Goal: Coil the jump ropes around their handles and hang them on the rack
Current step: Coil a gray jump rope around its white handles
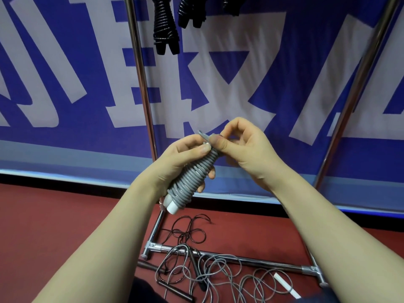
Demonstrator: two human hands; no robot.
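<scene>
Grey jump rope (pixel 192 178) coiled round white handles (pixel 171 205), clasped in left grip (pixel 181 158); rope end (pixel 202 134) pinched by right grip (pixel 244 147); loose ropes (pixel 218 270) on floor (pixel 65 215) beneath rack (pixel 142 84).

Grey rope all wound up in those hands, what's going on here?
A person is tidying jump ropes. Their left hand grips a grey jump rope coiled round its white handles, while the right hand pinches the rope's end at the top of the coil. Black coiled ropes hang on the metal rack above. More loose ropes lie tangled on the red floor.
</scene>
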